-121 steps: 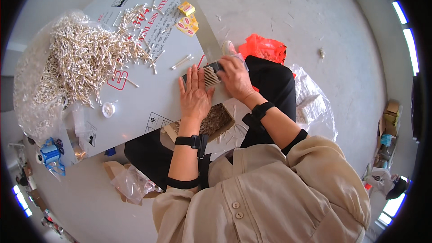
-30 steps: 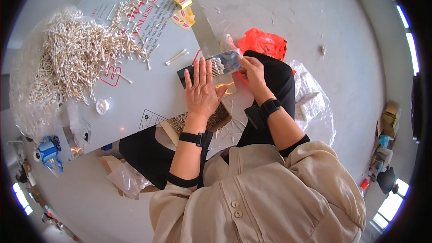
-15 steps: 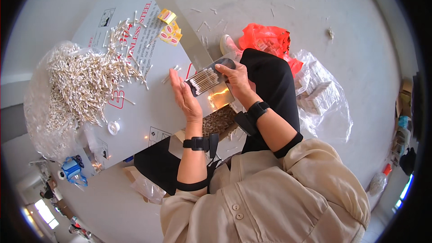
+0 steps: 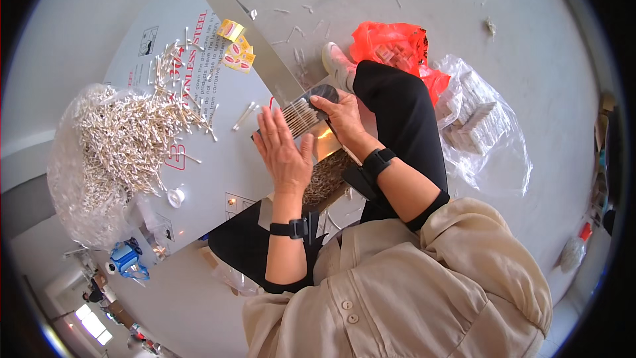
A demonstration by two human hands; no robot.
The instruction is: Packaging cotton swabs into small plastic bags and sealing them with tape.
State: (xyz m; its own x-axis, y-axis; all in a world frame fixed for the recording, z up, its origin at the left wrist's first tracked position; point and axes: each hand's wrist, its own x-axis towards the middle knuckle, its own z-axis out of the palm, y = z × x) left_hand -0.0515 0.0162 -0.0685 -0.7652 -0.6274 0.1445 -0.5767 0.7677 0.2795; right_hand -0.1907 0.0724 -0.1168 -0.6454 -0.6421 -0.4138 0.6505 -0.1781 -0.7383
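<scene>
A row of cotton swabs (image 4: pixel 301 118) lies side by side in a dark, shallow holder (image 4: pixel 327 96). My right hand (image 4: pixel 348 121) grips the holder's far right end, thumb on top. Stretched nearly flat, the fingers of my left hand (image 4: pixel 289 159) lie against the left ends of the swabs and cover them. Beneath both hands, a box or drawer full of brownish sticks (image 4: pixel 326 179) shows at the table's edge. Two or three loose swabs (image 4: pixel 246 116) rest on the table just left of my left fingertips.
A large heap of cotton swabs (image 4: pixel 122 139) spills from a clear bag (image 4: pixel 63 185) on the grey table (image 4: pixel 212 179). Yellow packets (image 4: pixel 236 50), a white round cap (image 4: pixel 175 197) and a blue object (image 4: pixel 128 258) are around it. Rightward on the floor are a red bag (image 4: pixel 377 40) and white bundles (image 4: pixel 478 126).
My left hand has turned from upright beside the swabs to lying with its back up, fingers over their ends. My right hand keeps its grip. The whole view has shifted slightly.
</scene>
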